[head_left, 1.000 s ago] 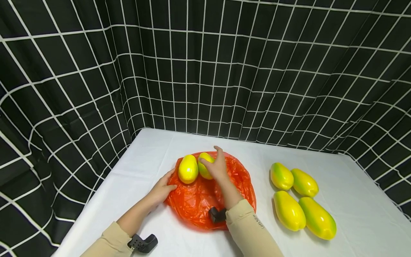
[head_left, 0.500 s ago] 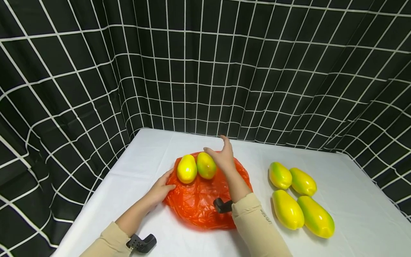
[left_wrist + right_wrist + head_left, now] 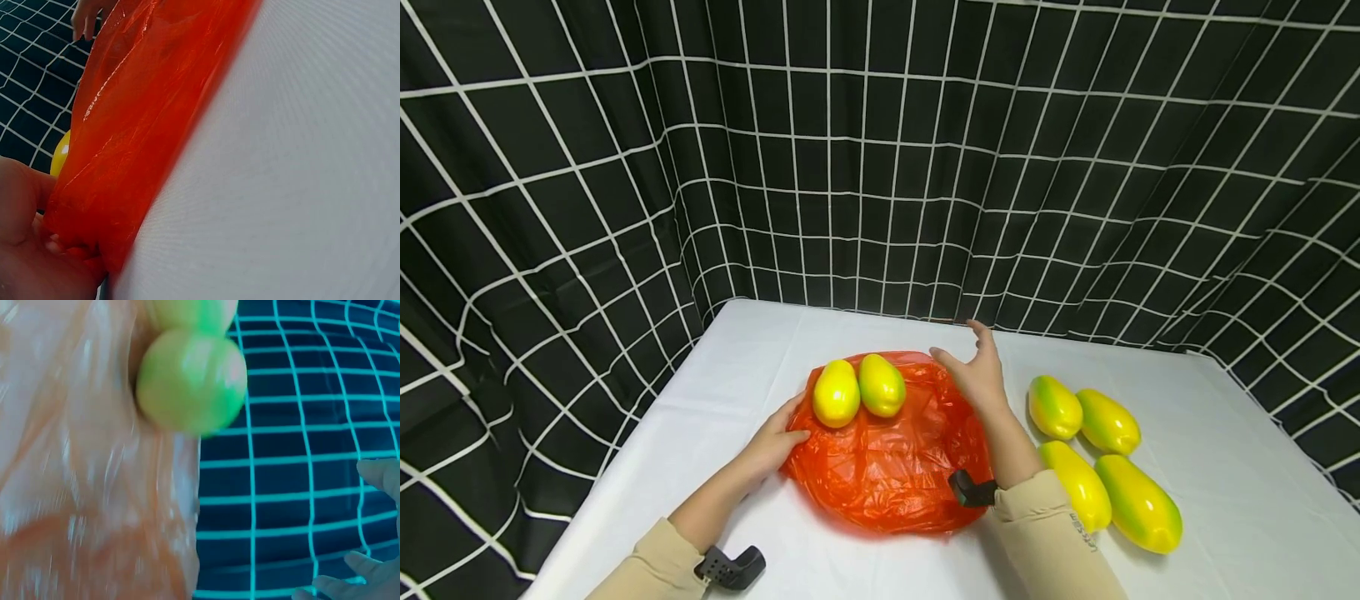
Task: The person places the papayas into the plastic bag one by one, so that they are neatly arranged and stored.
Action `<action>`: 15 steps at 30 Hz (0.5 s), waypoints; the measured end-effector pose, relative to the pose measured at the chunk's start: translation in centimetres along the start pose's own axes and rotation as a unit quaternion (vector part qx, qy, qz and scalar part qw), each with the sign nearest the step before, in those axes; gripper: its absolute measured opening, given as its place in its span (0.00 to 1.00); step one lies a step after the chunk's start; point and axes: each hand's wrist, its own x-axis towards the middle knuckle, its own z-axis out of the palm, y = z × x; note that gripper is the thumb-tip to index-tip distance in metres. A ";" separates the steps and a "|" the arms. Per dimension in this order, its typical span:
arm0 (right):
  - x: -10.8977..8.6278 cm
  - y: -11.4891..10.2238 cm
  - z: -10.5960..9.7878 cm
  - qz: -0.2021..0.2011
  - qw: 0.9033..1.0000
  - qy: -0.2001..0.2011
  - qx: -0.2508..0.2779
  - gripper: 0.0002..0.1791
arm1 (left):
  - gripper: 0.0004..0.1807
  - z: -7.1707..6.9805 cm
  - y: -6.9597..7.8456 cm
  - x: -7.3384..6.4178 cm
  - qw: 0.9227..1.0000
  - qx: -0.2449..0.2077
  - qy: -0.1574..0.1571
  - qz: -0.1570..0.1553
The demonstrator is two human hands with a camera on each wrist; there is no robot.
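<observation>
Two yellow-green papayas, a left one [image 3: 837, 394] and a right one [image 3: 882, 386], lie side by side on the far left part of a red plastic bag [image 3: 895, 475]. The bag is spread on the table. My left hand [image 3: 777, 440] grips the bag's left edge, thumb over the plastic; in the left wrist view the fingers [image 3: 59, 247] curl at the bunched film. My right hand [image 3: 981, 375] is in the air by the bag's far right edge, fingers spread and holding nothing. In the right wrist view one papaya [image 3: 190, 381] shows beside the bag's crinkled film.
Several more papayas [image 3: 1138, 504] lie grouped on the white tablecloth [image 3: 1240, 467] to the right; my right sleeve partly covers one [image 3: 1078, 487]. Black curtains with white grid lines [image 3: 880, 167] stand behind the table and at both sides.
My right hand has let go of the right papaya, which now stays on the bag, and has moved right, away from it. The left hand stays at the bag's edge.
</observation>
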 end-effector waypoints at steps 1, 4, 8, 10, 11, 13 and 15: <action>-0.1 0.3 -0.6 0.001 1.000 0.004 -0.003 0.43 | 0.36 0.0 0.0 0.0 1.000 0.001 0.001 0.000; -0.5 1.0 -2.3 0.004 1.000 0.015 -0.002 0.43 | 0.36 0.0 0.2 -0.2 1.000 0.003 0.003 0.002; -0.9 2.0 -4.6 0.010 0.999 0.031 -0.005 0.43 | 0.36 0.0 0.3 -0.3 1.000 0.007 -0.001 0.011; -1.1 2.4 -5.7 0.018 0.999 0.037 -0.019 0.44 | 0.35 0.0 0.3 -0.4 1.000 0.006 -0.003 0.012; -1.2 2.5 -6.2 0.022 0.999 0.040 -0.028 0.45 | 0.35 0.0 0.3 -0.4 1.000 0.008 -0.003 0.014; -1.4 2.8 -7.1 0.029 0.998 0.045 -0.038 0.46 | 0.35 0.0 0.3 -0.4 1.000 0.008 -0.003 0.013; -1.5 3.1 -7.9 0.037 0.997 0.051 -0.046 0.46 | 0.35 0.1 0.2 -0.4 1.000 0.007 -0.002 0.013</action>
